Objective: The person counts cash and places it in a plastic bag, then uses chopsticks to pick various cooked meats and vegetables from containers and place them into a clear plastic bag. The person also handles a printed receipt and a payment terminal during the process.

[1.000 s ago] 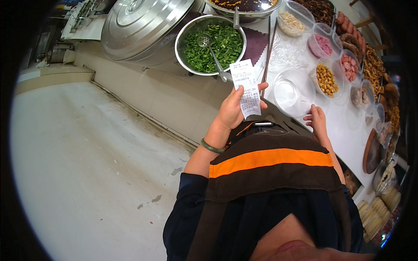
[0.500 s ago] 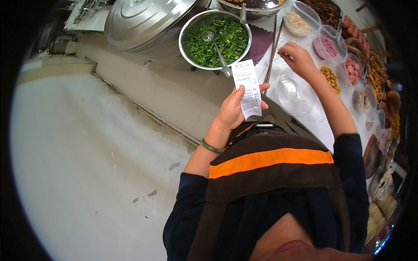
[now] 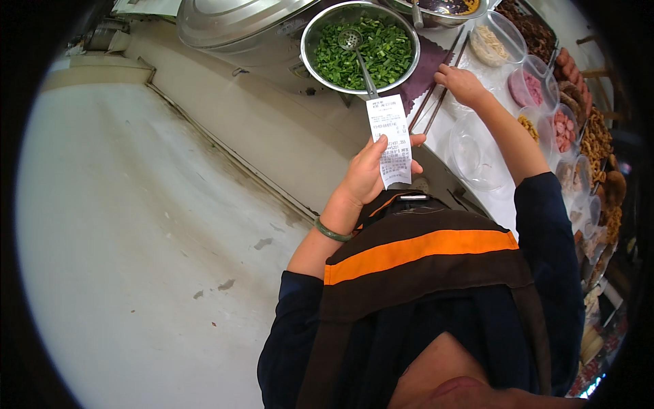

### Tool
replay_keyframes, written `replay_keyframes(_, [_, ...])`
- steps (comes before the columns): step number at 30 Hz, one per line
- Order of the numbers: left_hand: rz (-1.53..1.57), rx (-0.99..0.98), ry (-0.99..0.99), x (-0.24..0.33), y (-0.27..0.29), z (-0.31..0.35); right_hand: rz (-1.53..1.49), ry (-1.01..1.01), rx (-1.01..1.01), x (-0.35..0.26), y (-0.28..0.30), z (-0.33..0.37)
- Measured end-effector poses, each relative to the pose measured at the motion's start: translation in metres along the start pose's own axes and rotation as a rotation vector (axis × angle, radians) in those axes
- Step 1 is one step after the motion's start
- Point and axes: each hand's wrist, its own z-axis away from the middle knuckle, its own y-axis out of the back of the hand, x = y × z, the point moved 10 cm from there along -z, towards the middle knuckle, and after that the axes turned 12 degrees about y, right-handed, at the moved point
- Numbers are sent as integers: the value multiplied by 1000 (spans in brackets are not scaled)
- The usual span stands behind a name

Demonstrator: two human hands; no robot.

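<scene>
A printed white paper slip [image 3: 388,140] is held by my left hand [image 3: 368,170], thumb across its front and fingers behind. My right hand [image 3: 463,87] reaches over the white table with its fingers bent together on a pair of long dark chopsticks [image 3: 422,112]. The fingers cover part of the chopsticks, which lie slanting and slightly apart. Beside them stands a steel bowl [image 3: 306,51] of chopped green vegetables [image 3: 379,48], with a slotted metal spoon [image 3: 351,39] resting in it. Below my right forearm sits a clear plastic bowl [image 3: 477,153].
Clear tubs along the table hold pale shreds [image 3: 489,44], pink pieces [image 3: 529,91], yellow pieces [image 3: 528,126] and sliced sausage [image 3: 564,131]. Brown foods are heaped beyond them. A large lidded steel pot [image 3: 238,24] stands back left. Pale floor [image 3: 136,238] stretches left.
My right hand has moved left onto the chopsticks, which now lie wider apart. The view has shifted, so the table things sit further right. My left hand keeps the slip in place.
</scene>
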Motion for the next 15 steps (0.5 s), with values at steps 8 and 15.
replay_keyframes(8, [16,-3,-7,-4,1,6,162,88,9,-17,-9,-27])
replay_keyframes(15, [-24,-8,-14,-6,4,10,306,189,-61,-26,-19,-22])
